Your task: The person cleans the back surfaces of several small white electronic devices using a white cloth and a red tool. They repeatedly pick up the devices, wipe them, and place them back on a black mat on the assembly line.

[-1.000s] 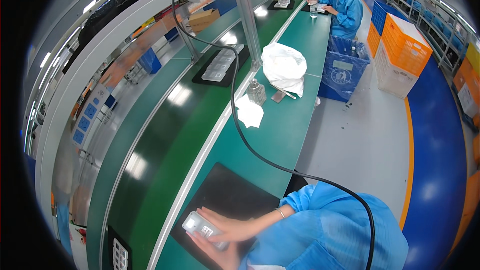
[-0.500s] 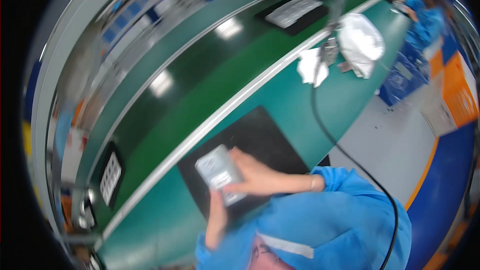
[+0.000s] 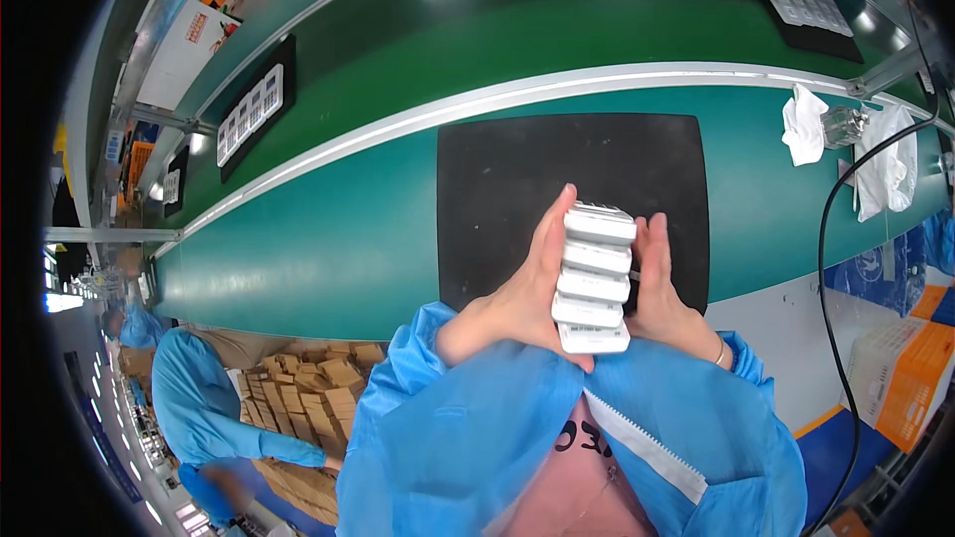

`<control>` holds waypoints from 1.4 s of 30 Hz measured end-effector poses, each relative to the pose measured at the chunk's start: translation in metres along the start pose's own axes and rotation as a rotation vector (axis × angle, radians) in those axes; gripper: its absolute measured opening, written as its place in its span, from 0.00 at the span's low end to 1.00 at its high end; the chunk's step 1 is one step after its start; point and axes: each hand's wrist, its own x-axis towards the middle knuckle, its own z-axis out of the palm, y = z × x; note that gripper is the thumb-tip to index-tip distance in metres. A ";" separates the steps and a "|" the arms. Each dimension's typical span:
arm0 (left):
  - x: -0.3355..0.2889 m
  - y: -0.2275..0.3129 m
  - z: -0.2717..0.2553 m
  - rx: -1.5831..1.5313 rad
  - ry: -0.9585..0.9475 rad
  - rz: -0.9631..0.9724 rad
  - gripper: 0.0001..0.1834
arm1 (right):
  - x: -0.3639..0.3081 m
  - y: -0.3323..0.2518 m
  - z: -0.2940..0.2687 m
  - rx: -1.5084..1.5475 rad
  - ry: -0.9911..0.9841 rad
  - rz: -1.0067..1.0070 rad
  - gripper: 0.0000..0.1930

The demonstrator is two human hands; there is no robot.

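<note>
A stack of several white, flat, round-cornered plastic blocks stands between my two hands, over the near part of a black mat. The blocks lie slightly askew, and their exact kind does not show. My left hand is along the stack's left side, with its thumb side near the top and fingers partly hidden by the blocks. On the right side, my right hand closes in with fingers pointing up, steadying the stack; its contact is partly hidden.
The mat lies on a green bench. Beyond a white rail runs a green belt carrying a black tray of white pieces and another with clear packs. At right are white bags and a black cable. A co-worker bends over cardboard boxes.
The view has swung so the bench lies level. The blocks, earlier seen from a flat grey-white face with both hands on it, now show their stacked ends between my upright hands.
</note>
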 end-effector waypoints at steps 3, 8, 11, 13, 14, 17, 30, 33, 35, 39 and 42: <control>-0.005 0.001 0.003 -0.018 0.005 0.024 0.90 | -0.002 -0.005 -0.004 0.142 -0.014 0.179 0.76; 0.000 0.007 -0.005 0.027 -0.012 0.042 0.89 | 0.021 0.005 -0.015 0.043 -0.184 0.312 0.72; -0.005 0.011 -0.019 0.022 -0.015 -0.004 0.89 | 0.029 0.007 -0.012 -0.048 -0.209 0.254 0.70; -0.013 0.014 -0.033 0.024 -0.001 -0.032 0.90 | 0.042 0.003 -0.010 -0.060 -0.220 0.229 0.69; -0.019 0.014 -0.036 -0.009 0.002 -0.061 0.91 | 0.044 0.002 -0.009 -0.055 -0.234 0.251 0.69; -0.032 0.013 -0.039 -0.096 0.016 -0.140 0.92 | 0.044 0.000 -0.008 -0.055 -0.268 0.289 0.70; 0.000 0.010 -0.007 0.083 -0.009 -0.097 0.68 | 0.024 0.000 -0.025 -0.098 -0.270 0.307 0.57; 0.002 0.011 -0.009 0.108 -0.041 -0.090 0.71 | 0.039 0.022 -0.084 -0.231 -0.357 0.310 0.41; 0.003 0.008 -0.008 0.091 -0.060 -0.082 0.71 | 0.022 0.057 -0.129 -0.373 0.073 0.508 0.15; 0.004 0.000 -0.003 0.106 -0.035 -0.044 0.72 | -0.010 0.148 -0.216 -1.097 0.422 0.928 0.14; -0.004 -0.008 -0.002 0.094 -0.023 -0.090 0.68 | -0.034 0.177 -0.232 -1.193 0.238 0.926 0.13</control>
